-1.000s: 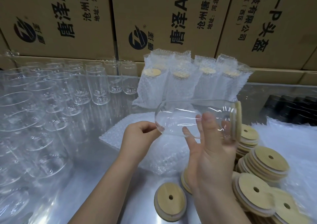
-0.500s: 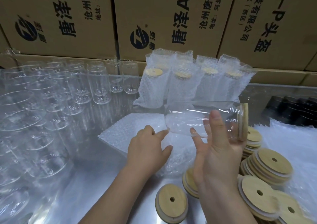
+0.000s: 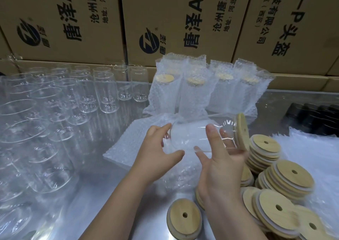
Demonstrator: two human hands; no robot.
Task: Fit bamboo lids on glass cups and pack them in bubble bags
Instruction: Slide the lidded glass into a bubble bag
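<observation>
Lower in the frame than a second ago, the cup [image 3: 192,137] now lies sideways at mid-frame over the bubble bags [image 3: 126,148] on the desk [image 3: 102,193], its bamboo lid [image 3: 241,131] pointing right. The right hand [image 3: 220,166] grips the cup's body, while the left hand [image 3: 161,148] has returned to the cup's base, fingers spread wide and holding nothing I can make out. With the lid on, sliding it base-first into a bag looks like the step in hand.

Cardboard boxes [image 3: 176,4] with "唐泽", "AH", "沧州唐泽"; rightmost box [image 3: 315,10] with "头盔".
</observation>
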